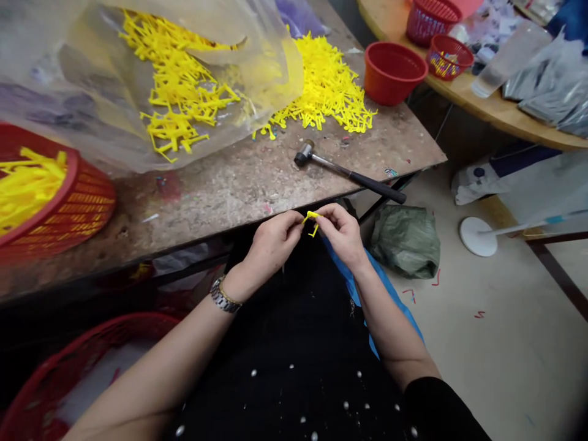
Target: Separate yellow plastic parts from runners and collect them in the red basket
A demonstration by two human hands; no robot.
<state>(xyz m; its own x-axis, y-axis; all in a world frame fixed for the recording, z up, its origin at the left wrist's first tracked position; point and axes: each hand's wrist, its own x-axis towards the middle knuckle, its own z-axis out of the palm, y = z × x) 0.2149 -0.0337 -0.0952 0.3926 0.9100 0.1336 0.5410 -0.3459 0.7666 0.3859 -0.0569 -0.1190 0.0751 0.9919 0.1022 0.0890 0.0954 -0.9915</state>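
Between my two hands, just off the front edge of the worktable (220, 196), is a small yellow plastic piece (313, 215) with thin bent arms. My left hand (278, 240), with a metal watch at the wrist, pinches its left end. The fingers of my right hand (340, 231) are closed on its right side, and one thin arm hangs down between the hands. A mallet (337, 166) with a black handle lies on the table beyond my hands. Behind it spreads a heap of similar yellow pieces (328, 86).
A clear plastic bag (271, 67) spills more yellow pieces. One red basket (87, 196) of yellow pieces stands at left, another red basket (138, 324) below the table. A red bowl (390, 76) sits at the far corner. A green bag (407, 242) lies on the floor.
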